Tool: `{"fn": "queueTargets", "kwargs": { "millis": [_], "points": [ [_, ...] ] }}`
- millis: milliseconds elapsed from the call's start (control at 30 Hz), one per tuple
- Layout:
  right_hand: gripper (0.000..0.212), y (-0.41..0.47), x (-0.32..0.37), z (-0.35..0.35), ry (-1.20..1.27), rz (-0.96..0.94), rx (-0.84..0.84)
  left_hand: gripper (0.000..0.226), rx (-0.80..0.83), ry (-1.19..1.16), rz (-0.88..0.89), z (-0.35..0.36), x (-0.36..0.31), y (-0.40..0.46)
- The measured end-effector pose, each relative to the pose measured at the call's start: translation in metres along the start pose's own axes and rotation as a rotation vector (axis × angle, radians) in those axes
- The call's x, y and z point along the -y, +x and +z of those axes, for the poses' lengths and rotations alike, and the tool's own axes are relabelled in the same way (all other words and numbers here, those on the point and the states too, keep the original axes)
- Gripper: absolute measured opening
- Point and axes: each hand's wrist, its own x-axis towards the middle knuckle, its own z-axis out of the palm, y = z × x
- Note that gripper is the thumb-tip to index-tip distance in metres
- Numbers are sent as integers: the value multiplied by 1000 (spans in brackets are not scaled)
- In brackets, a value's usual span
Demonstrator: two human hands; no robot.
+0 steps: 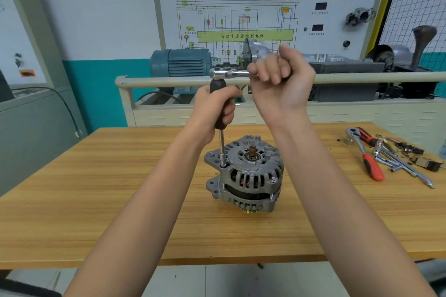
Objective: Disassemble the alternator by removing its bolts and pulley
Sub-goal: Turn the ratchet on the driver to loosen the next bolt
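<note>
A silver alternator (pixel 243 173) stands on the wooden table (pixel 96 200) with its pulley end down and its shaft pointing up. A black-handled socket driver (pixel 220 103) stands upright, its socket seated on a bolt at the alternator's upper left edge. My left hand (pixel 214 106) grips the driver's black handle. A chrome ratchet (pixel 226 73) sits crosswise on top of the driver. My right hand (pixel 277 79) grips the ratchet's handle, which is hidden inside the fist. Another bolt head (pixel 272 179) shows on the housing's right side.
At the table's right end lie a red-handled ratchet (pixel 364 152), an extension bar (pixel 405 169) and small loose parts (pixel 427 163). Behind the table stand a railed bench with a blue motor (pixel 181 62), a gearbox and a wiring-diagram board (pixel 241 19).
</note>
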Motion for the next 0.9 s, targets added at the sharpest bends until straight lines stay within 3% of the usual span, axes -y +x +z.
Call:
{"fn": "queueTargets", "kwargs": {
  "millis": [133, 267, 400, 567, 633, 733, 900],
  "points": [
    [57, 20, 6, -7, 226, 198, -156, 42, 141, -5, -83, -1, -5, 2],
    [57, 13, 2, -7, 216, 108, -175, 47, 33, 15, -78, 6, -1, 4],
    [54, -13, -10, 1, -9, -118, -33, 45, -119, 37, -42, 13, 0, 4],
    [36, -39, -33, 14, -580, -569, 134, 28, -229, 117, 20, 20, 1, 5],
    [28, -44, -36, 16, -742, -647, 249, 25, -227, 194, 76, 21, 3, 3],
    [40, -37, -29, 16, -697, -536, 221, 29, -230, 98, 63, 18, 3, 1],
    [54, -10, 0, -1, -74, -96, 84, 36, -43, 22, 9, 7, 0, -1]
  ]
}}
